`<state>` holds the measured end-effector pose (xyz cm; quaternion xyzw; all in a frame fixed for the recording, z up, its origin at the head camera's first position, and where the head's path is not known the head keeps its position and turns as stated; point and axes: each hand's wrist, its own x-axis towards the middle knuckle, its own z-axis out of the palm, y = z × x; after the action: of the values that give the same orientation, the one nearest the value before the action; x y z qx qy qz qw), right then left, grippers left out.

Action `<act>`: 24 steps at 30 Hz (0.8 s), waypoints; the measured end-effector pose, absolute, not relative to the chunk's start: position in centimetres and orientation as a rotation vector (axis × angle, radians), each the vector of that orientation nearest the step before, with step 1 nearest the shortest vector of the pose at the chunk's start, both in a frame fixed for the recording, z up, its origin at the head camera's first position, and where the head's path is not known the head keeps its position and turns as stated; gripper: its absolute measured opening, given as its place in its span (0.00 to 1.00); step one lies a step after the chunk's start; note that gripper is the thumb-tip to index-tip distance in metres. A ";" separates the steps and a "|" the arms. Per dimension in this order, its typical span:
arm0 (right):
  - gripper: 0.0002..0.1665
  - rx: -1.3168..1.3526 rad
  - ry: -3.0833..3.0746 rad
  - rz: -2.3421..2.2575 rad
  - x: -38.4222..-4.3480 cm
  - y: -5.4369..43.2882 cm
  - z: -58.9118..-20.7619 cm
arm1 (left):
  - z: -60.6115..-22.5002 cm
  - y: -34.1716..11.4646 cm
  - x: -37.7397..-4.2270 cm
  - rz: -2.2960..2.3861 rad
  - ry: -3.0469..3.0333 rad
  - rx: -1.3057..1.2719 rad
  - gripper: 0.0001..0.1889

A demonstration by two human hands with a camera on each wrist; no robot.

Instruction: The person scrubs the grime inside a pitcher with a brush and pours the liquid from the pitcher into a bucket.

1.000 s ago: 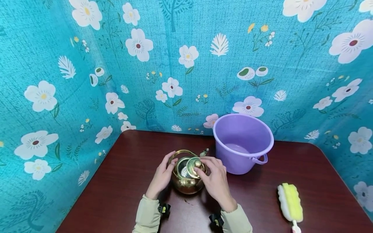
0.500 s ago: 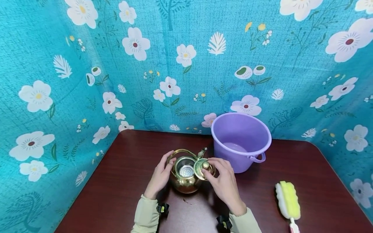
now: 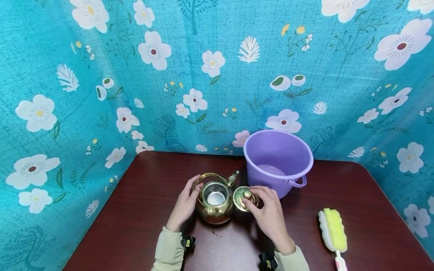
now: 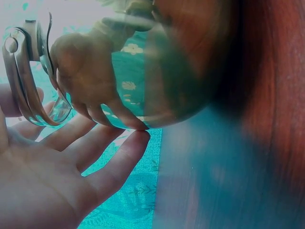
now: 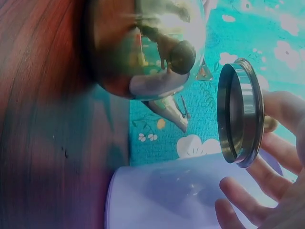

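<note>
A shiny brass-coloured teapot (image 3: 216, 215) stands uncovered on the table, its perforated metal strainer (image 3: 215, 198) showing through the round mouth. My left hand (image 3: 184, 206) holds it from the left, thumb and fingers at the base of the arched handle (image 4: 31, 78); in the left wrist view a fingertip touches the rounded body. Just right of the pot, my right hand (image 3: 270, 216) pinches the teapot lid (image 3: 240, 200) around its knob. The right wrist view shows the hollow underside of the lid (image 5: 238, 114), apart from the pot (image 5: 147, 52). The spout (image 3: 233, 178) points toward the back right.
A purple bucket (image 3: 252, 162) stands behind the right hand, its handle at the front right. Farther right lies a yellow and white sponge brush (image 3: 333, 230). A teal floral cloth (image 3: 190, 75) hangs behind the dark wooden table (image 3: 162, 169).
My right hand has carried the lid off to the right, from partly over the mouth to beside the pot, uncovering the strainer. My left hand stays on the teapot.
</note>
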<state>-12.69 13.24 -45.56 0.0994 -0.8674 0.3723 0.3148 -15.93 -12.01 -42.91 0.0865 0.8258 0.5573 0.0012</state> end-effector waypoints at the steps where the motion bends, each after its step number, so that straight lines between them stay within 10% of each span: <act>1: 0.18 0.260 -2.285 0.984 -12.7 13.3 -45.6 | -42.9 -12.0 -15.9 1.748 2.591 0.272 0.22; 24: 0.17 0.187 -2.404 0.972 -13.3 14.8 -47.5 | -46.9 -12.7 -17.8 1.793 2.591 0.289 0.22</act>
<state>-13.27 14.82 -47.54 0.0693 -0.8910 0.3601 0.2676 -17.75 -12.69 -46.87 0.0912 0.8188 0.5666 -0.0114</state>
